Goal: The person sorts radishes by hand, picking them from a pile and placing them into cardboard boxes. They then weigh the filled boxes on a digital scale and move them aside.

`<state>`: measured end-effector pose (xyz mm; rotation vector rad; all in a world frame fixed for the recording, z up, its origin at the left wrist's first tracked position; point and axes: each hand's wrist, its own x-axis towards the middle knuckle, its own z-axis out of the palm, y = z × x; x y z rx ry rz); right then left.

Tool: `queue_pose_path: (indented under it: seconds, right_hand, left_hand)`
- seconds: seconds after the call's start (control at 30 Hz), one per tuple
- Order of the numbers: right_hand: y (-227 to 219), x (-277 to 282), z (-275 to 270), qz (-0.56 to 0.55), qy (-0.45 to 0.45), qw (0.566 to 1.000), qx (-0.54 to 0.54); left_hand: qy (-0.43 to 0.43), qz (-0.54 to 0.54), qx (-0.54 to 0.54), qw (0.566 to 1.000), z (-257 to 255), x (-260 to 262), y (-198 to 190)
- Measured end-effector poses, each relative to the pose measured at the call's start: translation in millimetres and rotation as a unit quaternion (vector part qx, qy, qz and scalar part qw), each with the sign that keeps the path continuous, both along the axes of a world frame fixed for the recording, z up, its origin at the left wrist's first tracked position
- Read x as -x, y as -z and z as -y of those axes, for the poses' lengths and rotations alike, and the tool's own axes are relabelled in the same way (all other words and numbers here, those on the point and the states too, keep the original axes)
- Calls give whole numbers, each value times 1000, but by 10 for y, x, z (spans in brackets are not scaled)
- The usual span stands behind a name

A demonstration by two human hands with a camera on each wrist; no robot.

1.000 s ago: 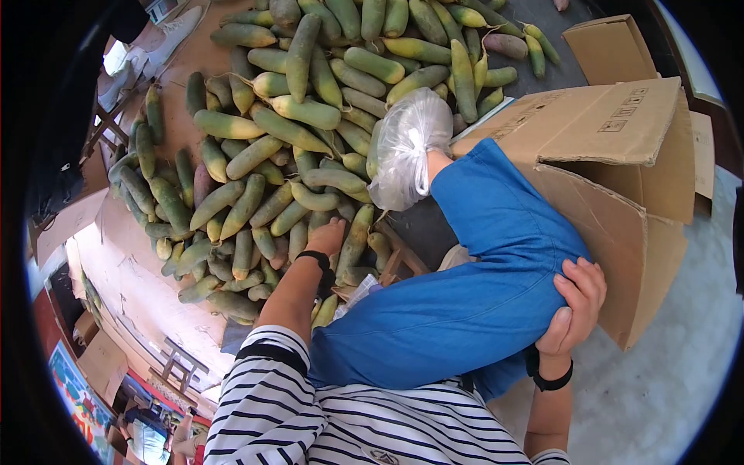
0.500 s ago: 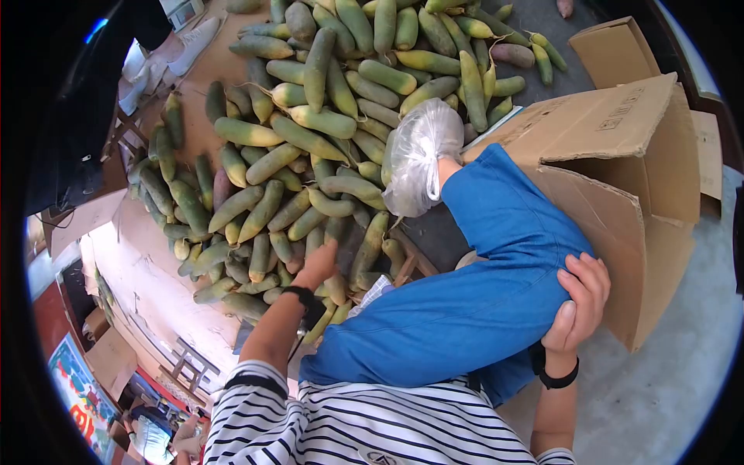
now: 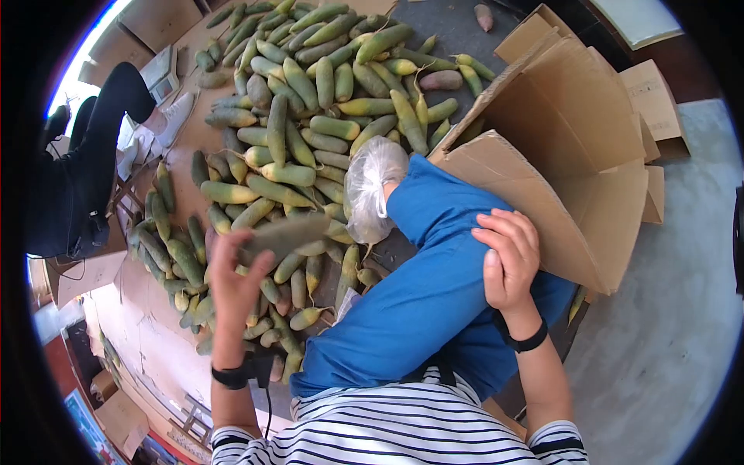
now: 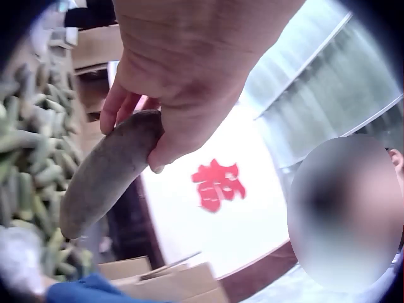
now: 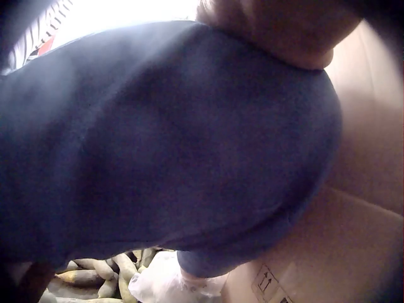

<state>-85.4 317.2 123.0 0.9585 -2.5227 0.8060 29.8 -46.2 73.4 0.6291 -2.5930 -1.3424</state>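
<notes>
My left hand [image 3: 236, 287] is raised over the near left side of a pile of green radishes [image 3: 294, 170]. It grips one green radish [image 4: 104, 177] by its end, thumb on one side and fingers on the other; in the head view this radish is blurred. My right hand [image 3: 511, 260] rests on the knee of the blue trousers [image 3: 395, 310], fingers lying loosely over the cloth. Only part of that hand [image 5: 278, 28] shows at the top of the right wrist view.
An open cardboard box [image 3: 585, 116] stands right beside the knee. A foot wrapped in a clear plastic bag [image 3: 372, 182] is at the pile's edge. Another person in dark trousers [image 3: 116, 101] sits at the far left. A reddish radish [image 3: 483, 17] lies apart at the back.
My left hand has come up from the pile with a green radish and moved left. The head view has shifted, and the knee with my right hand on it now appears farther left.
</notes>
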Motion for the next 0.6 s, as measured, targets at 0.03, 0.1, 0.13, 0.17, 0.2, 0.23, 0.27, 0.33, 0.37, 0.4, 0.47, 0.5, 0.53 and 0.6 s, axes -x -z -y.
queue_pose_path:
  seconds: [0.03,0.1,0.13,0.17,0.2,0.23,0.27,0.33,0.37,0.4,0.47,0.5,0.53,0.6]
  right_hand:
    - [-2,-5,-2,-7,1,1000,2]
    - [1,-19,5,-10,-2,1000,11]
    - [7,-24,5,-16,-3,1000,14]
    - [10,-30,6,-17,-1,1000,15]
    - [4,-36,6,-17,1,1000,13]
    - [-7,-41,5,-21,-1,1000,13]
    - [-12,-45,3,-19,2,1000,11]
    - [-13,-53,11,-9,-5,1000,6]
    - [-3,-51,9,-11,1,1000,3]
    - [9,-56,2,-13,10,1000,0]
    - [28,-80,-27,1,14,1000,-7]
    - [37,-83,-39,2,15,1000,-9]
    - [46,-75,-47,1,16,1000,-9]
    - [55,-68,-57,11,19,1000,-2]
  left_hand:
    - [-4,-66,-58,996,5,126,-301]
    - [41,-268,-8,963,-15,407,-688]
    - [46,-325,-50,943,-136,554,-890]
    - [50,-380,-93,919,-323,706,-1067]
    - [72,-408,-129,901,-497,859,-1183]
    - [94,-435,-166,880,-682,1014,-1276]
    - [127,-449,-149,872,-891,1161,-1356]
    - [168,-437,-164,868,-1310,1432,-1438]
    - [191,-444,-173,858,-1494,1563,-1383]
    - [239,-423,-184,855,-1625,1609,-1347]
    - [321,-417,-103,844,-1761,1767,-1102]
    - [315,-421,-81,847,-1726,1782,-994]
    - [311,-425,-59,848,-1662,1776,-915]
    - [268,-376,-93,882,-1363,1685,-722]
